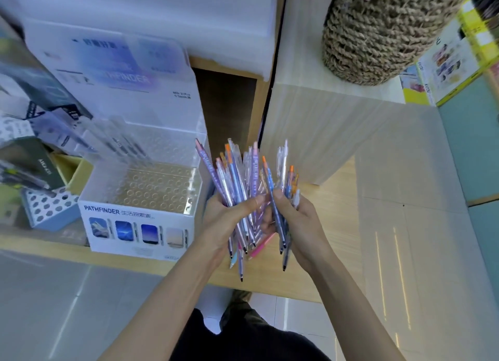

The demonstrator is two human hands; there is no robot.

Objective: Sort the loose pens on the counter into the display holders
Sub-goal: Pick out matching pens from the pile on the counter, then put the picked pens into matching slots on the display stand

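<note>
Pens, a thick mixed bundle of slim plastic ones [237,177] with purple, blue, clear and orange-topped barrels, stand fanned between both my hands above the near edge of the pale wooden table [332,252]; I can see none in a holder yet. My left grip [229,220] is curled round the larger share at mid-barrel, thumb laid across the front; my right grip [297,223] is wrapped round a smaller clutch just beside it, and the two lots touch. Tips point down and near, clickers up and far; several tips hang lower than the rest, so the bundle is uneven.

I judge each pen light and stiff, but smooth and slippery; packed side by side they will slide lengthwise if I loosen either hold. The best place to take one looks to be the upper barrel, just under the clicker, where the fan spreads and a single pen stands apart; from there it can be drawn up and out. The white cardboard display box with a clear tray of round holes [135,225] sits just left of my left grip; its holes look narrow, so each pen should go in tip first and upright.
</note>
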